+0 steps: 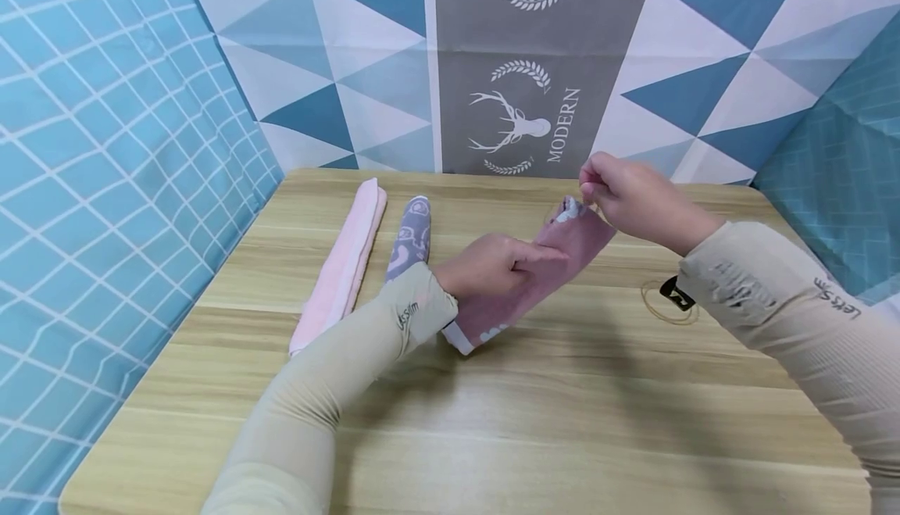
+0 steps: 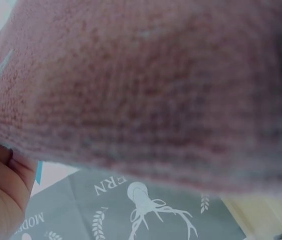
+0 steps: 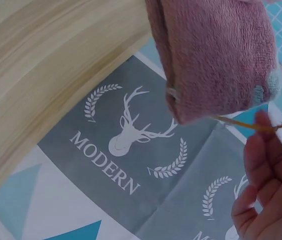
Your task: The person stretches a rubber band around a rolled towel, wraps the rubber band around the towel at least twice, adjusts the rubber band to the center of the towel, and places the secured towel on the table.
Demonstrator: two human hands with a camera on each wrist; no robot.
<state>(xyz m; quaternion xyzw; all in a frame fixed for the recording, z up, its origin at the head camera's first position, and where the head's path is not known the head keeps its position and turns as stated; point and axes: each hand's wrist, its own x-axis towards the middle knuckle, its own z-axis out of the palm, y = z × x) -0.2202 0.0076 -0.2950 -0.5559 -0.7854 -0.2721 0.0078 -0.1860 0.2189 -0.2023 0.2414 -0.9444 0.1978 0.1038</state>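
Note:
A mauve folded towel point(image 1: 583, 237) is held slantwise above the table in the head view. My left hand point(image 1: 492, 265) grips its middle, the index finger stretched along the cloth. At the towel's upper right end, my right hand point(image 1: 626, 194) pinches a thin yellowish rubber band point(image 3: 250, 124). In the right wrist view the band stretches from the towel's end to the fingers of that hand point(image 3: 270, 185). Mauve terry cloth point(image 2: 145, 100) fills most of the left wrist view, close and blurred. Part of a hand shows at that view's left edge.
Left on the wooden table point(image 1: 492, 437) lie a long pink-and-white folded towel point(image 1: 344, 273) and a grey-purple patterned one point(image 1: 412, 237), partly behind my left forearm. Loose rubber bands point(image 1: 657, 314) lie near my right cuff, beside a small black object point(image 1: 676, 294). Patterned cloth point(image 1: 380, 54) hangs behind.

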